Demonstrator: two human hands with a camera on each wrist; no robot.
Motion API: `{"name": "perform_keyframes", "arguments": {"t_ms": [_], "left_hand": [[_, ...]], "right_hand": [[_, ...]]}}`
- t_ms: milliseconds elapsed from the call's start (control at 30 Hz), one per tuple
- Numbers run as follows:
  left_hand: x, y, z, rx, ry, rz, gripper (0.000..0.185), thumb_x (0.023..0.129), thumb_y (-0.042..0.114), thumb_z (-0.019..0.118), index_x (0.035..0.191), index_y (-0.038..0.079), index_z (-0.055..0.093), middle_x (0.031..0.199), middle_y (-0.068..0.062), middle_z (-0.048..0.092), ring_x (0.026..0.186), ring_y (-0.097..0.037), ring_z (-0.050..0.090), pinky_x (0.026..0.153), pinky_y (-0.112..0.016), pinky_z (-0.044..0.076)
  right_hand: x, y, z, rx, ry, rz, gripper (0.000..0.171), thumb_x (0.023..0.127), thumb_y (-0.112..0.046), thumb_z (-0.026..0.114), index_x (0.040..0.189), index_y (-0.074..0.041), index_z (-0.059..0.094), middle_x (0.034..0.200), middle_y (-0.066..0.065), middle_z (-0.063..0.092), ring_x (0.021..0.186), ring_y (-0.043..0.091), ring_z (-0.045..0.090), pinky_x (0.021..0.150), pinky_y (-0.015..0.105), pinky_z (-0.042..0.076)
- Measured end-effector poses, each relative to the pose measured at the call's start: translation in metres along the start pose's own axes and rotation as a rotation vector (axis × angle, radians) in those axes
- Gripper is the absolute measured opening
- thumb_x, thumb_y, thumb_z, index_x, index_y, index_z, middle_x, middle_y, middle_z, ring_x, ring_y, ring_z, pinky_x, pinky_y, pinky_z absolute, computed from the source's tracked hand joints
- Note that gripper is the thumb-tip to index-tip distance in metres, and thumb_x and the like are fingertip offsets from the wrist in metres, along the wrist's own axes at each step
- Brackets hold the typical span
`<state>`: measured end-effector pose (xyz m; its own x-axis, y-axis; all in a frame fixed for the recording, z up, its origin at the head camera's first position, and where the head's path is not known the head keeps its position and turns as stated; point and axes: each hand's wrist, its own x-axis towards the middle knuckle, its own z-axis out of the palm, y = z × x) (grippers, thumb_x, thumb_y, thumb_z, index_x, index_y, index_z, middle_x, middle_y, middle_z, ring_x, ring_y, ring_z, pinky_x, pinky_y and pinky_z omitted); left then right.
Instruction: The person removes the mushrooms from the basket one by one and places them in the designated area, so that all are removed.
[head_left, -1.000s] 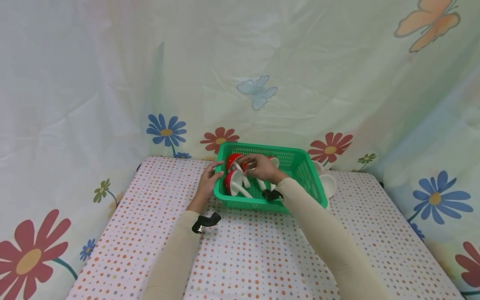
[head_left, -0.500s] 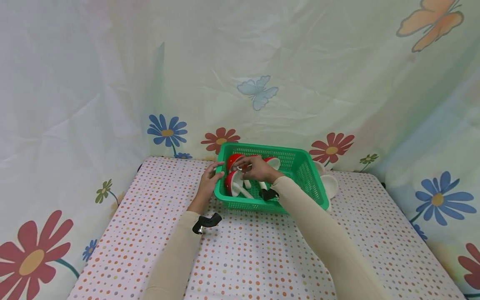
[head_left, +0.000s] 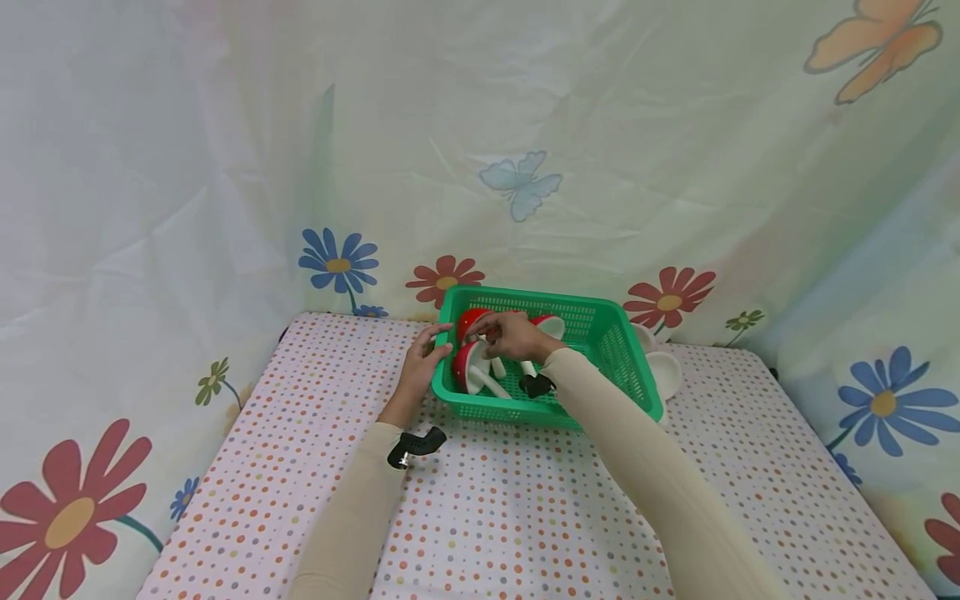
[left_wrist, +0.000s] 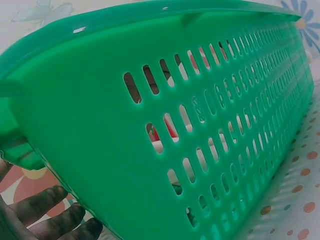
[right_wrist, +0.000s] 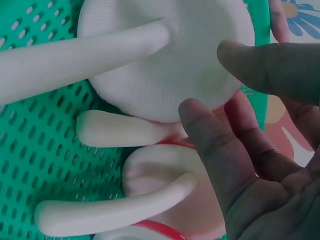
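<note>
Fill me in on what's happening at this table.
A person is working at a green basket on a dotted tablecloth. The left hand rests against the basket's left end. The right hand reaches inside, fingers over toy mushrooms with red caps and white stems, but the wrist view shows no firm grip yet. White mushroom pieces lie outside, right of the basket.

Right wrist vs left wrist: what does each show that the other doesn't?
Right wrist only: the right hand with loosely bent fingers above toy mushrooms, white stems and gilled undersides lying on the basket floor; whether it touches one is unclear.

Left wrist only: the basket's slotted outer wall, left hand fingertips by its corner, and the dotted cloth.

Both: the green basket, with red mushroom caps glimpsed.
</note>
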<state>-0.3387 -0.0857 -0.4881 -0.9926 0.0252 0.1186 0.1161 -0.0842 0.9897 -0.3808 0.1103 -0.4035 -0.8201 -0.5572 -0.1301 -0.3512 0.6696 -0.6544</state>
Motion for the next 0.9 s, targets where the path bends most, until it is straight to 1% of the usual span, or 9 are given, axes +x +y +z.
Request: {"name": "perform_keyframes", "arguments": {"t_ms": [100, 167, 233, 333, 400, 467, 567, 767, 900], "left_hand": [[0.0, 0.0, 0.0, -0.008, -0.003, -0.002, 0.04, 0.101, 0.014, 0.054, 0.141, 0.013, 0.053, 0.148, -0.017, 0.047, 0.134, -0.033, 0.046, 0.111, -0.055, 0.037], [0.0, 0.001, 0.0, -0.006, -0.001, 0.002, 0.04, 0.101, 0.013, 0.054, 0.141, 0.013, 0.053, 0.147, -0.018, 0.048, 0.133, -0.034, 0.047, 0.11, -0.055, 0.037], [-0.001, 0.001, 0.0, 0.0, 0.004, 0.001, 0.039, 0.101, 0.012, 0.054, 0.14, 0.013, 0.054, 0.146, -0.017, 0.049, 0.131, -0.032, 0.049, 0.109, -0.053, 0.04], [0.0, 0.001, 0.001, 0.013, 0.014, 0.006, 0.038, 0.1, 0.012, 0.055, 0.138, 0.015, 0.056, 0.144, -0.015, 0.052, 0.129, -0.03, 0.052, 0.106, -0.049, 0.043], [0.0, 0.0, 0.001, 0.015, 0.016, 0.005, 0.038, 0.1, 0.012, 0.055, 0.137, 0.016, 0.057, 0.142, -0.015, 0.053, 0.128, -0.029, 0.052, 0.105, -0.048, 0.043], [0.0, -0.001, 0.001, 0.013, 0.014, 0.009, 0.037, 0.1, 0.013, 0.055, 0.137, 0.016, 0.057, 0.142, -0.015, 0.054, 0.128, -0.029, 0.053, 0.106, -0.048, 0.043], [0.001, -0.002, 0.0, 0.01, 0.002, 0.005, 0.038, 0.101, 0.014, 0.055, 0.139, 0.016, 0.055, 0.144, -0.015, 0.052, 0.131, -0.03, 0.051, 0.107, -0.049, 0.042], [0.001, 0.0, -0.003, -0.002, -0.038, -0.016, 0.042, 0.102, 0.015, 0.053, 0.144, 0.013, 0.05, 0.15, -0.016, 0.045, 0.137, -0.031, 0.045, 0.11, -0.05, 0.039], [-0.007, 0.014, -0.003, 0.005, -0.057, -0.02, 0.043, 0.102, 0.012, 0.052, 0.144, 0.008, 0.049, 0.149, -0.018, 0.046, 0.136, -0.033, 0.046, 0.109, -0.05, 0.04]], "right_hand": [[0.001, -0.001, 0.001, -0.008, 0.0, -0.014, 0.041, 0.09, -0.006, 0.068, 0.131, -0.009, 0.064, 0.137, 0.011, 0.057, 0.119, 0.032, 0.057, 0.099, 0.047, 0.051], [0.002, -0.001, 0.002, -0.007, 0.008, -0.024, 0.041, 0.09, -0.005, 0.068, 0.13, -0.009, 0.064, 0.136, 0.013, 0.059, 0.119, 0.032, 0.058, 0.108, 0.05, 0.04], [0.004, -0.001, 0.004, -0.003, 0.016, -0.034, 0.041, 0.089, -0.004, 0.068, 0.13, -0.009, 0.065, 0.134, 0.013, 0.061, 0.12, 0.032, 0.059, 0.109, 0.054, 0.036], [0.006, -0.001, 0.008, 0.024, 0.014, -0.055, 0.04, 0.09, -0.002, 0.066, 0.129, -0.006, 0.064, 0.132, 0.015, 0.063, 0.121, 0.032, 0.06, 0.108, 0.049, 0.041], [0.007, 0.0, 0.01, 0.045, 0.006, -0.067, 0.039, 0.09, 0.0, 0.065, 0.129, -0.005, 0.064, 0.131, 0.015, 0.064, 0.121, 0.032, 0.061, 0.098, 0.045, 0.052], [0.007, -0.001, 0.012, 0.059, 0.005, -0.071, 0.039, 0.091, 0.001, 0.065, 0.129, -0.004, 0.064, 0.131, 0.015, 0.064, 0.12, 0.031, 0.061, 0.092, 0.041, 0.055], [0.007, -0.002, 0.013, 0.037, 0.021, -0.07, 0.037, 0.091, -0.001, 0.066, 0.127, -0.004, 0.065, 0.128, 0.014, 0.065, 0.118, 0.03, 0.061, 0.091, 0.039, 0.056], [0.007, -0.001, 0.013, -0.063, 0.058, -0.076, 0.026, 0.092, -0.005, 0.066, 0.117, -0.007, 0.073, 0.125, 0.011, 0.067, 0.122, 0.029, 0.055, 0.092, 0.041, 0.054], [0.008, -0.001, 0.012, -0.09, 0.059, -0.087, 0.025, 0.092, -0.006, 0.067, 0.115, -0.008, 0.074, 0.125, 0.011, 0.068, 0.125, 0.029, 0.052, 0.093, 0.041, 0.054]]}}
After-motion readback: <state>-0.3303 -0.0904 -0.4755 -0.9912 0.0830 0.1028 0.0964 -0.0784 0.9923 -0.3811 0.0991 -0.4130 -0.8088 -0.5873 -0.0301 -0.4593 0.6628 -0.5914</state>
